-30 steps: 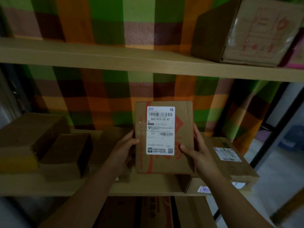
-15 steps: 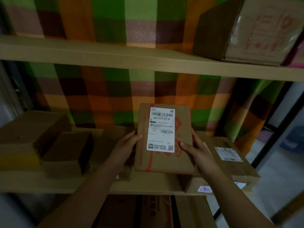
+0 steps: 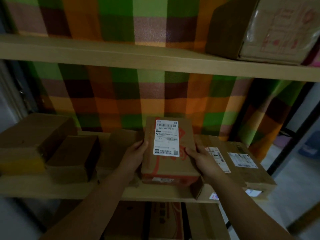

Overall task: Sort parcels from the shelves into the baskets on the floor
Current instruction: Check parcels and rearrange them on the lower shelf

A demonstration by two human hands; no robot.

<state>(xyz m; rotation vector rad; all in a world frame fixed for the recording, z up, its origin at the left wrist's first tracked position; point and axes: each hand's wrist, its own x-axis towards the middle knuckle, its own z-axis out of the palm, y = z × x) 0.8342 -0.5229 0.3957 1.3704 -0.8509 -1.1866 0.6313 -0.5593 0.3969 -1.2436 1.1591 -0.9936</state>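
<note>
A brown cardboard parcel with red print and a white paper label [image 3: 171,167] is held between two hands in front of the middle wooden shelf [image 3: 52,187]. It leans back, so its label side faces up and out. I cannot tell if its bottom edge touches the shelf.

The left hand [image 3: 134,155] grips the parcel's left edge. Its thumb lies on the front and its fingers curl round behind. The right hand [image 3: 202,159] grips the right edge the same way, with its thumb on the front just beside the label. Both hands are closed tight on the parcel.

On the same shelf, a big brown box [image 3: 34,132] and a smaller brown box [image 3: 72,156] sit to the left. A flat brown box with white labels [image 3: 242,163] lies to the right, just beside the right hand.

A large box with faint red print [image 3: 259,28] sits on the top wooden shelf [image 3: 121,56]. A green, orange and brown checked cloth [image 3: 121,94] hangs behind the shelves.
</note>
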